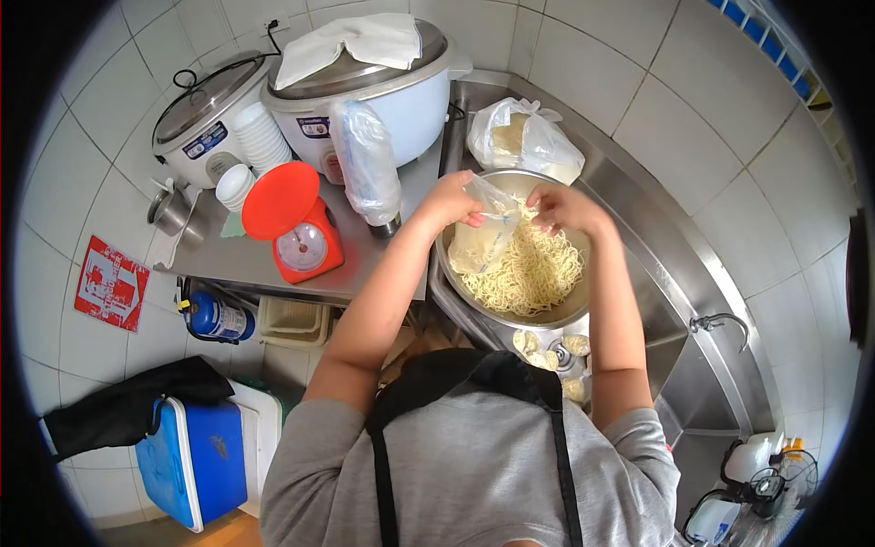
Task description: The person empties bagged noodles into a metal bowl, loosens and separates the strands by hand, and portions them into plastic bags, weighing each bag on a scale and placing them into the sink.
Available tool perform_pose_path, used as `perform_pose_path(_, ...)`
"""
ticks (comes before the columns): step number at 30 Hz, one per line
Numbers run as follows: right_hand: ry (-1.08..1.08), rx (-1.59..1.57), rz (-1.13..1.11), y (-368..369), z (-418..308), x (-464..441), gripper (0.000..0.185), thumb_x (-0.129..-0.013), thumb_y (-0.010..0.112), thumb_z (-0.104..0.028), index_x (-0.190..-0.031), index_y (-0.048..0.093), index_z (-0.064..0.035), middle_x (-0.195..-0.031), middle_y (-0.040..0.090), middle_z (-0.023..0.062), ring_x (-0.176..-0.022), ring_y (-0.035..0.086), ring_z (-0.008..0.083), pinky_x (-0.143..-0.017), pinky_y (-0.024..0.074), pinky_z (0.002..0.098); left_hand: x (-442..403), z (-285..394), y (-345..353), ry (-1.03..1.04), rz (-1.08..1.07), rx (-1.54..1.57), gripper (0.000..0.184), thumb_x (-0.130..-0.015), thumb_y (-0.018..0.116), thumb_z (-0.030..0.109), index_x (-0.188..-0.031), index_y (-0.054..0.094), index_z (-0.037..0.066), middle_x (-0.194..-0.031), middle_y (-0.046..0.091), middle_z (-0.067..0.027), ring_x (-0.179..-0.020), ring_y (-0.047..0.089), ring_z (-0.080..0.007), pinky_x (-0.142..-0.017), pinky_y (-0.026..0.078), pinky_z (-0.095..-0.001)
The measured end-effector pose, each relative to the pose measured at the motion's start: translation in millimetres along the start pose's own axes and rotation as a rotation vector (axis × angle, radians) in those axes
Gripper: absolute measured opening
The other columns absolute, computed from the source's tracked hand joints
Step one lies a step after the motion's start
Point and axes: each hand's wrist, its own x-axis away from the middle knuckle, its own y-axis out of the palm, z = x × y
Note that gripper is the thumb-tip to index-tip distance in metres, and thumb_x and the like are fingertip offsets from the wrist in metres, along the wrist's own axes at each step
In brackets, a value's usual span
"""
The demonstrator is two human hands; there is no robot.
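A large metal bowl (550,323) holds a heap of pale yellow noodles (540,278). Over its left side, my left hand (450,202) grips the upper edge of a clear plastic bag (484,239), with the thumb and fingers closed on the plastic. The bag hangs down in front of the noodles, and some pale content shows through it. At the bag's right side, my right hand (567,209) has its fingers curled together around a few noodle strands, just above the heap.
Behind the bowl sits a white plastic bag (547,146). A red scale (305,239), a plastic-wrapped cylinder (366,164), stacked white cups (262,137) and two big cookers (383,114) stand at left. Small noodle bundles (536,350) lie below the bowl; a faucet (722,324) is right.
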Motion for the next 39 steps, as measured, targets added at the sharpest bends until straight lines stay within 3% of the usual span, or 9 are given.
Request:
perform_pose_path(1, -0.087, -0.052, 0.109, -6, -12, 10, 0.022, -0.072, 0.062, -0.001, -0.092, 0.054, -0.004, -0.067, 0.056, 0.0017, -0.055, 0.055, 0.0089, -0.044, 0.0436, 0.0221, 1, -1, -1, 0.006, -0.006, -0.002, 0.069, -0.073, 0.056, -0.007, -0.133, 0.022, -0.008, -0.113, 0.051, -0.0243, -0.067, 0.062, -0.0225, -0.058, 0.055, -0.0286)
perform_pose_path(5, -0.348, -0.086, 0.212, -44, -60, 32, 0.008, -0.082, 0.059, -0.01, -0.088, 0.058, -0.0051, -0.071, 0.056, -0.0021, -0.056, 0.049, 0.0057, -0.048, 0.0417, 0.0199, 0, 0, -2, 0.008, -0.075, -0.014, 0.067, -0.074, 0.054, -0.006, -0.133, 0.024, -0.008, -0.116, 0.049, -0.0234, -0.069, 0.063, -0.0222, -0.06, 0.056, -0.0291)
perform_pose_path(13, -0.606, -0.093, 0.413, -48, -151, 55, 0.012, -0.08, 0.057, -0.007, -0.09, 0.061, -0.0006, -0.076, 0.059, 0.0016, -0.065, 0.052, 0.0079, -0.053, 0.0424, 0.0212, -7, -1, -3, -0.043, -0.091, 0.036, 0.059, -0.074, 0.053, -0.006, -0.129, 0.032, -0.009, -0.117, 0.048, -0.0243, -0.072, 0.063, -0.0217, -0.064, 0.056, -0.029)
perform_pose_path(20, -0.329, 0.039, -0.146, 1, -100, 0, 0.029, -0.074, 0.055, 0.004, -0.102, 0.059, -0.0029, -0.095, 0.061, 0.0051, -0.086, 0.058, 0.0132, -0.069, 0.0494, 0.0265, 15, 3, -8, 0.038, -0.127, 0.057, 0.055, -0.074, 0.052, -0.006, -0.127, 0.038, -0.005, -0.099, 0.056, -0.0172, -0.068, 0.061, -0.0162, -0.064, 0.054, -0.027)
perform_pose_path(24, -0.476, 0.315, 0.307, 13, -46, -30, 0.045, -0.065, 0.067, -0.003, -0.109, 0.059, -0.0049, -0.107, 0.061, 0.0131, -0.092, 0.059, 0.0258, -0.078, 0.0477, 0.0344, 25, 5, -1, 0.044, -0.096, -0.005, 0.055, -0.074, 0.051, -0.007, -0.127, 0.042, 0.002, -0.103, 0.055, -0.0131, -0.063, 0.058, -0.0116, -0.059, 0.051, -0.0232)
perform_pose_path(30, 0.023, 0.643, 0.41, 26, -10, -41, 0.031, -0.064, 0.064, -0.01, -0.096, 0.063, -0.0077, -0.095, 0.063, 0.0148, -0.09, 0.06, 0.0302, -0.077, 0.0467, 0.0378, 25, -3, 3, 0.484, -0.117, -0.323, 0.045, -0.07, 0.048, -0.013, -0.112, 0.049, 0.004, -0.117, 0.045, -0.0048, -0.052, 0.048, -0.009, -0.05, 0.043, -0.0221)
perform_pose_path(33, 0.097, 0.569, 0.345, 27, -7, -42, 0.025, -0.065, 0.06, -0.007, -0.09, 0.064, -0.0083, -0.09, 0.063, 0.0148, -0.087, 0.06, 0.0297, -0.075, 0.0467, 0.0383, 17, -13, -3, 0.579, 0.067, -0.57, 0.037, -0.067, 0.047, -0.015, -0.1, 0.05, 0.003, -0.108, 0.044, -0.0053, -0.051, 0.048, -0.0102, -0.049, 0.042, -0.0242)
perform_pose_path(36, 0.054, 0.573, 0.375, 23, -9, -38, 0.025, -0.065, 0.059, -0.007, -0.089, 0.065, -0.0085, -0.091, 0.063, 0.0147, -0.088, 0.06, 0.0298, -0.076, 0.0467, 0.0378, 23, -6, 3, 0.4, -0.065, -0.253, 0.028, -0.067, 0.049, -0.013, -0.092, 0.049, 0.002, -0.097, 0.042, -0.0064, -0.051, 0.049, -0.0142, -0.048, 0.043, -0.0271)
perform_pose_path(39, 0.029, 0.588, 0.402, 28, 1, -41, 0.025, -0.065, 0.058, -0.006, -0.089, 0.065, -0.0085, -0.092, 0.063, 0.0151, -0.089, 0.06, 0.0303, -0.076, 0.0465, 0.0375, 20, -17, -1, 0.528, 0.148, -0.549, 0.019, -0.07, 0.05, -0.01, -0.086, 0.049, 0.0, -0.095, 0.045, -0.0091, -0.05, 0.051, -0.0171, -0.048, 0.044, -0.0296)
